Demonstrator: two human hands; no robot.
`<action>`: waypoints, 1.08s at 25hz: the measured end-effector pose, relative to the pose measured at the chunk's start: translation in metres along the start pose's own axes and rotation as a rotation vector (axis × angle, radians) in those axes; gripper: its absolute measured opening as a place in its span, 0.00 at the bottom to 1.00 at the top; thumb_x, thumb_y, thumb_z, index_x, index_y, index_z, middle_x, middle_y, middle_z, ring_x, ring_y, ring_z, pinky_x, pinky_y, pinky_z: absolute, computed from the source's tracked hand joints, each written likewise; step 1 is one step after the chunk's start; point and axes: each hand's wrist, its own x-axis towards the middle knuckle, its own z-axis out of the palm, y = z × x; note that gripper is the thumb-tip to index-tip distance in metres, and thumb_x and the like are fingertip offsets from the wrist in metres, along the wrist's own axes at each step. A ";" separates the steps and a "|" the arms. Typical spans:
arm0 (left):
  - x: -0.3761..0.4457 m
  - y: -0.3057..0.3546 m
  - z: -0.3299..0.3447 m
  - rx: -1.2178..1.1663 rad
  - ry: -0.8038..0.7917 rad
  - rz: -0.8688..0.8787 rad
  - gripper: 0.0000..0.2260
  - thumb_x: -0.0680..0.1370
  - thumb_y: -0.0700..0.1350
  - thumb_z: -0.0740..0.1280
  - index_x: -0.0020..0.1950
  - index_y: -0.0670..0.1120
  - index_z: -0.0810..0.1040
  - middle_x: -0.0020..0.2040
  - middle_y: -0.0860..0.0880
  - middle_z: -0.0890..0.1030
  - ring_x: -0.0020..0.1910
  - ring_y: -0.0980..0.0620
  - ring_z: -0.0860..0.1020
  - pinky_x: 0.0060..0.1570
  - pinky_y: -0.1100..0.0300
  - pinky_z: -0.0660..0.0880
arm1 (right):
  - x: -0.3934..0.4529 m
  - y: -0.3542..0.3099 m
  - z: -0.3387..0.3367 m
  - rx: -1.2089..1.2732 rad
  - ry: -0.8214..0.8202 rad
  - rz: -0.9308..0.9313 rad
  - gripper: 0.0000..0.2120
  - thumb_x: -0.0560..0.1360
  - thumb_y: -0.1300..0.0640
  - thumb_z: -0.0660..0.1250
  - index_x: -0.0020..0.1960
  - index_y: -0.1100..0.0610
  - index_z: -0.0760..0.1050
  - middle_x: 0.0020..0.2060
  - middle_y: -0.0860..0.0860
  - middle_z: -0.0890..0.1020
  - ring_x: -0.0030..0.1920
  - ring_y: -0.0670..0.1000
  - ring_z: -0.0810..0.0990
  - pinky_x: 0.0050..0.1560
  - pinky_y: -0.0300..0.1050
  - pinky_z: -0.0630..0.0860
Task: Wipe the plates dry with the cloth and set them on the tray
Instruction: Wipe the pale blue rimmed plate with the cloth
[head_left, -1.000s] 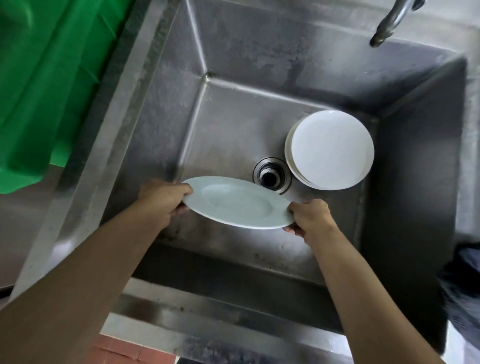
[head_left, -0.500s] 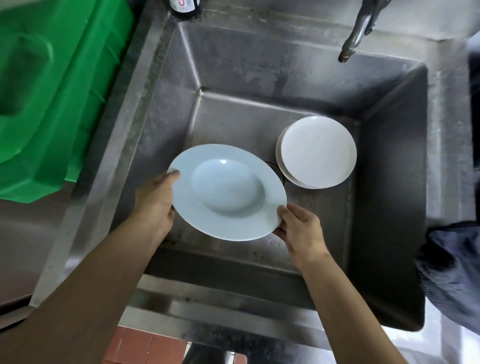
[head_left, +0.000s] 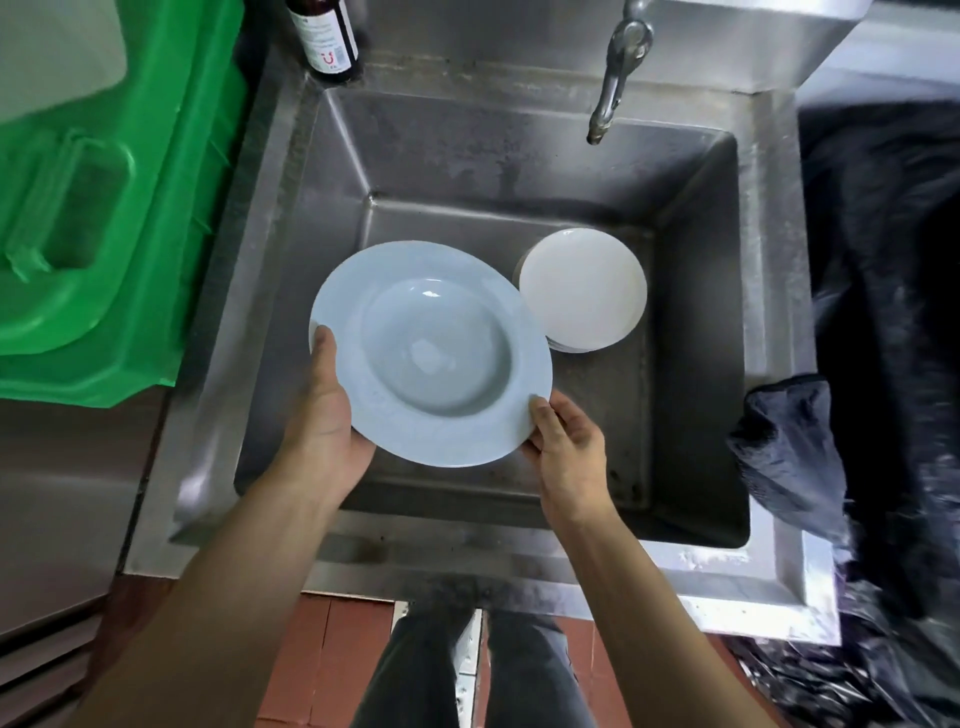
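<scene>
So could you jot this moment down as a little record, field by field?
held item: plate, pale blue, deep centre, face up over the sink
left hand: grips the plate's left rim, thumb on top
right hand: holds the plate's lower right rim
still in sink: stack of white plates
cloth: dark, on the sink's right edge, untouched
tap: no water seen running
nearby: green bin left, bottle behind

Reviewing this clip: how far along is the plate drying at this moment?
Nothing visibly done: no tray or dried plates in view. In hand: both hands, left hand and right hand, hold one deep plate above the sink. Left: wiping it with the dark cloth, plus the stack.
</scene>
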 end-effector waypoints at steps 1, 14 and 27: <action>-0.005 0.002 0.004 0.016 0.040 0.002 0.18 0.81 0.65 0.57 0.59 0.59 0.82 0.57 0.55 0.85 0.55 0.53 0.84 0.45 0.56 0.83 | -0.005 -0.006 -0.001 -0.024 0.002 -0.020 0.07 0.84 0.59 0.65 0.55 0.59 0.81 0.49 0.55 0.87 0.50 0.52 0.86 0.49 0.45 0.83; -0.056 0.028 0.063 0.126 0.120 -0.009 0.18 0.79 0.66 0.63 0.60 0.57 0.79 0.47 0.57 0.86 0.42 0.55 0.86 0.32 0.61 0.80 | -0.054 -0.077 -0.053 -0.597 0.248 -0.225 0.08 0.82 0.51 0.64 0.50 0.52 0.81 0.44 0.55 0.86 0.44 0.55 0.86 0.49 0.53 0.82; -0.088 0.029 0.100 0.262 0.008 0.079 0.12 0.78 0.68 0.61 0.47 0.65 0.81 0.43 0.64 0.85 0.40 0.62 0.84 0.30 0.65 0.79 | -0.021 -0.109 -0.177 -1.393 0.454 -0.320 0.41 0.70 0.55 0.74 0.80 0.51 0.62 0.80 0.56 0.61 0.79 0.61 0.59 0.76 0.58 0.56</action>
